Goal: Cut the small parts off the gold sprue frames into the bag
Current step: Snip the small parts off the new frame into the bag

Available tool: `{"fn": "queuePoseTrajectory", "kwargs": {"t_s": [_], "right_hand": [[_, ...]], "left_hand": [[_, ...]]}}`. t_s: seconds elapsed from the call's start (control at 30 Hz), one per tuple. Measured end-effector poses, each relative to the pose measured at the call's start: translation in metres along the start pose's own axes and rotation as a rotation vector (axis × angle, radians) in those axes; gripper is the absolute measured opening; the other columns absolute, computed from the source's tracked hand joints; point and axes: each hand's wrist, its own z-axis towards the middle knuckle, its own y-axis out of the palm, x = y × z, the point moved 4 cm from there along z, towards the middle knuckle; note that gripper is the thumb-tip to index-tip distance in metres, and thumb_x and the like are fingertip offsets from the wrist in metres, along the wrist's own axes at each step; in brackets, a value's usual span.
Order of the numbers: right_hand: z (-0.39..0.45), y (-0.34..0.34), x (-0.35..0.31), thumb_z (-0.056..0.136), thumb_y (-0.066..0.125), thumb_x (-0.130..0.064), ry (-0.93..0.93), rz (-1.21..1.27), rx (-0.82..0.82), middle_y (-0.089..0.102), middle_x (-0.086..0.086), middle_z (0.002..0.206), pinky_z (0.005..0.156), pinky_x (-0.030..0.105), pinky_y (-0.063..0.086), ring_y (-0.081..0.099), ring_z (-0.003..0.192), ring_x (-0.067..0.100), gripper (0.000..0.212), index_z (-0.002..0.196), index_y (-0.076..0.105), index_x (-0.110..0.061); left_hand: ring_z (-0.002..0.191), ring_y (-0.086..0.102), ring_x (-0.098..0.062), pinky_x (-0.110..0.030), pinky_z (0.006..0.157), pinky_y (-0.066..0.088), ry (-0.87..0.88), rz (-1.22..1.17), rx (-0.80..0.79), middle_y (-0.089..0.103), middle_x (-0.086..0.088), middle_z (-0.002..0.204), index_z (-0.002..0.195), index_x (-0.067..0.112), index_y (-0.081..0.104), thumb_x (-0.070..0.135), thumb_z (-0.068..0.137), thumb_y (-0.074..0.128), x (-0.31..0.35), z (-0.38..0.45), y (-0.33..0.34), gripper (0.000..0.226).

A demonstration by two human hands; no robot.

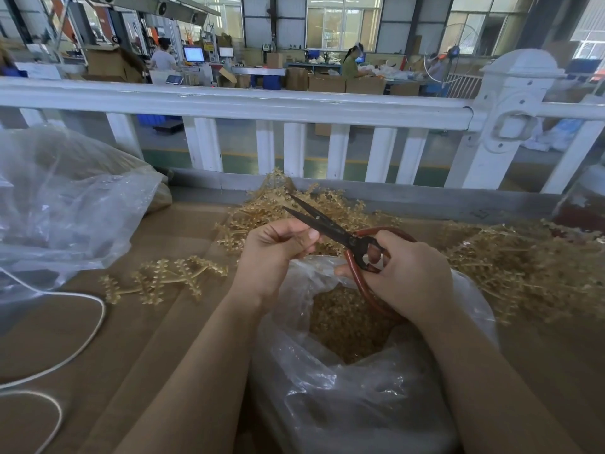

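The right hand (406,273) grips the red loop handles of the black-bladed scissors (330,229); blades slightly parted, long axis pointing up-left, above the clear plastic bag (360,388) of gold parts. The left hand (275,253), fingers curled, touches the lower blade. Gold sprue frames (327,204) lie piled behind on the brown worktop (147,339).

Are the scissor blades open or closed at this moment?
Open. The two dark blades of the scissors spread apart toward their tips, with a visible gap between them, while the right hand grips the red handles.
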Motion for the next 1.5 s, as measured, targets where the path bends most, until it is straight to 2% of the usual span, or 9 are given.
{"fn": "queuePoseTrajectory", "kwargs": {"t_s": [0.13, 0.27, 0.37, 0.47, 0.63, 0.77, 0.97, 1.13, 1.5], "right_hand": [[-0.001, 0.002, 0.000, 0.060, 0.031, -0.104, 0.036, 0.111, -0.046, 0.050, -0.028, 0.059, 0.053, 0.012, 0.032, 0.048, 0.055, -0.007, 0.064, 0.080, 0.050, -0.046], [0.002, 0.002, 0.000, 0.052, 0.051, -0.098, 0.178, 0.422, -0.057, 0.063, -0.034, 0.074, 0.055, 0.020, 0.040, 0.060, 0.072, -0.008, 0.060, 0.067, 0.060, -0.041], [0.005, 0.004, -0.004, 0.059, 0.073, -0.073, 0.275, 0.652, -0.101, 0.071, -0.017, 0.069, 0.057, 0.027, 0.054, 0.067, 0.064, 0.005, 0.040, 0.070, 0.069, -0.035], [0.006, 0.006, -0.009, 0.081, 0.082, -0.033, 0.288, 0.813, -0.163, 0.071, -0.003, 0.060, 0.053, 0.014, 0.050, 0.068, 0.054, 0.009, 0.014, 0.074, 0.073, -0.025], [0.005, 0.008, -0.010, 0.087, 0.077, -0.019, 0.300, 0.826, -0.187, 0.071, -0.004, 0.059, 0.055, 0.008, 0.047, 0.068, 0.055, 0.005, 0.010, 0.079, 0.071, -0.022], [0.006, 0.008, -0.006, 0.086, 0.078, -0.022, 0.328, 0.749, -0.147, 0.071, -0.005, 0.060, 0.055, 0.012, 0.049, 0.067, 0.054, 0.006, 0.015, 0.072, 0.071, -0.022], [0.008, 0.011, -0.003, 0.080, 0.082, -0.036, 0.314, 0.564, -0.151, 0.069, -0.016, 0.065, 0.062, 0.029, 0.053, 0.064, 0.058, 0.004, 0.018, 0.071, 0.069, -0.027], [0.004, 0.006, -0.002, 0.056, 0.061, -0.088, 0.225, 0.393, -0.142, 0.064, -0.035, 0.078, 0.062, 0.017, 0.044, 0.060, 0.073, -0.006, 0.048, 0.082, 0.059, -0.048], [0.001, 0.007, 0.000, 0.065, 0.042, -0.097, 0.076, 0.088, -0.158, 0.046, -0.034, 0.080, 0.058, 0.010, 0.030, 0.042, 0.070, -0.014, 0.065, 0.100, 0.049, -0.043]], "left_hand": [[0.065, 0.058, -0.008, -0.019, 0.066, 0.049, -0.099, -0.130, 0.026, 0.070, 0.001, 0.072, 0.077, 0.013, 0.076, 0.012, 0.074, 0.072, -0.005, 0.001, -0.001, 0.006], [0.058, 0.059, -0.002, -0.017, 0.056, 0.041, -0.250, -0.192, 0.093, 0.073, 0.002, 0.076, 0.093, 0.005, 0.072, 0.013, 0.069, 0.075, -0.011, 0.000, 0.001, 0.025], [0.052, 0.052, 0.000, -0.019, 0.054, 0.037, -0.302, -0.174, 0.080, 0.075, 0.002, 0.080, 0.083, 0.009, 0.075, 0.012, 0.065, 0.076, -0.013, -0.001, 0.010, 0.018], [0.062, 0.068, -0.008, -0.020, 0.052, 0.052, -0.347, -0.295, 0.025, 0.076, -0.004, 0.080, 0.067, 0.013, 0.077, 0.004, 0.065, 0.075, -0.015, -0.005, 0.022, 0.010], [0.076, 0.069, -0.015, -0.025, 0.058, 0.057, -0.372, -0.284, -0.011, 0.073, -0.009, 0.087, 0.071, 0.010, 0.077, 0.003, 0.066, 0.076, -0.017, -0.005, 0.023, 0.009], [0.060, 0.056, -0.006, -0.018, 0.052, 0.048, -0.306, -0.148, 0.014, 0.069, -0.003, 0.074, 0.080, 0.012, 0.075, 0.017, 0.067, 0.079, -0.016, -0.002, 0.017, 0.014], [0.064, 0.056, -0.005, -0.016, 0.057, 0.042, -0.232, 0.051, 0.059, 0.071, -0.001, 0.076, 0.079, 0.016, 0.073, 0.017, 0.084, 0.075, -0.014, 0.000, 0.009, 0.006], [0.061, 0.054, -0.005, -0.024, 0.063, 0.040, -0.164, 0.031, 0.155, 0.067, 0.003, 0.070, 0.081, 0.015, 0.072, 0.012, 0.091, 0.069, -0.012, 0.001, 0.006, 0.011], [0.060, 0.048, -0.008, -0.025, 0.064, 0.036, -0.124, -0.087, 0.129, 0.062, 0.002, 0.065, 0.068, 0.014, 0.067, 0.001, 0.095, 0.058, -0.010, 0.003, 0.003, 0.031]]}}
